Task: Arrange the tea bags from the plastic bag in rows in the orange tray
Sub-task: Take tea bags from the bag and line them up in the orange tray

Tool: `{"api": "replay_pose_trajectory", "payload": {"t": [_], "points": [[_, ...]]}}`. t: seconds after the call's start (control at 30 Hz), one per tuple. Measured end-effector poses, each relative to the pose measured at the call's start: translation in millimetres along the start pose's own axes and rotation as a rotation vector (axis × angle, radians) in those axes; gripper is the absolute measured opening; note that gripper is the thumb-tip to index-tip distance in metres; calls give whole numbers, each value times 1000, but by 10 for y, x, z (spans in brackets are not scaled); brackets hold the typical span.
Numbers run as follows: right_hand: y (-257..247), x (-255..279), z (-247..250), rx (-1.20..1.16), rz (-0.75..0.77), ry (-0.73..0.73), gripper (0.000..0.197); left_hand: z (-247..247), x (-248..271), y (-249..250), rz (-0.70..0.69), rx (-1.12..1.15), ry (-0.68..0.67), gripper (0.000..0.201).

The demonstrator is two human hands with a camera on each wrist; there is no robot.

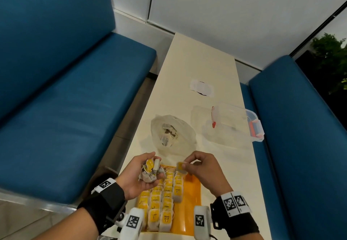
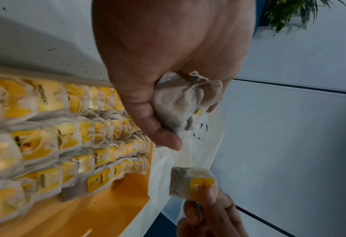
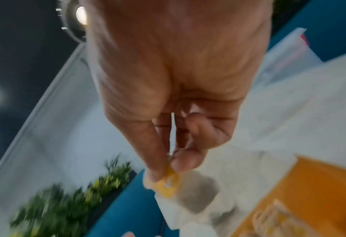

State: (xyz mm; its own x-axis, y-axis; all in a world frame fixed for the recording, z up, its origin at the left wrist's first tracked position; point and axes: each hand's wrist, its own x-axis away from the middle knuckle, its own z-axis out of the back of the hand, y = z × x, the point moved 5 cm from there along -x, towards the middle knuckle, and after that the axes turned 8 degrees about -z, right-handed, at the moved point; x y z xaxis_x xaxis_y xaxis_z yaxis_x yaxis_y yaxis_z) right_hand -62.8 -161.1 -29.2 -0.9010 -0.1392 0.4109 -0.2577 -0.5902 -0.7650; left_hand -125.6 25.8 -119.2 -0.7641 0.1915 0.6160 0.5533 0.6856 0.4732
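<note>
Pinching one yellow-tagged paper tea bag [image 1: 181, 166], right hand [image 1: 203, 166] (left hand [image 1: 139, 174] clutches a bunch [image 1: 150, 173]) should seat it in orange plastic tray [image 1: 193, 192]'s unfinished row.

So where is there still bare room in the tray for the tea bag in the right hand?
A bare orange strip of the tray runs along its right side, between the rows of tea bags and the right rim. The left and middle are packed. The right hand pinches one tea bag above the far end; the left hand holds a bunch.
</note>
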Motion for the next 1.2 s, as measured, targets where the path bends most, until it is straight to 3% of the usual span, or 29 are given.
{"api": "replay_pose_trajectory", "payload": {"t": [0.1,0.47,0.63,0.97,1.2], "points": [[105,36,48,-183,-64,-20,9,6,-8,0,-4,0,5,27],[519,112,-21,-284,-180,-65,5,-30,-38,-56,-13,-42,14,26],[716,122,-104,-189,-259,-72,8,-22,-54,-72,-11,-53,20,26],[1064,109,-455,251,-440,-100,21,-14,-54,-75,-21,-75,20,26],[1149,43,-622,305,-478,-72,22,-6,-40,-67,-23,-91,13,27]]}}
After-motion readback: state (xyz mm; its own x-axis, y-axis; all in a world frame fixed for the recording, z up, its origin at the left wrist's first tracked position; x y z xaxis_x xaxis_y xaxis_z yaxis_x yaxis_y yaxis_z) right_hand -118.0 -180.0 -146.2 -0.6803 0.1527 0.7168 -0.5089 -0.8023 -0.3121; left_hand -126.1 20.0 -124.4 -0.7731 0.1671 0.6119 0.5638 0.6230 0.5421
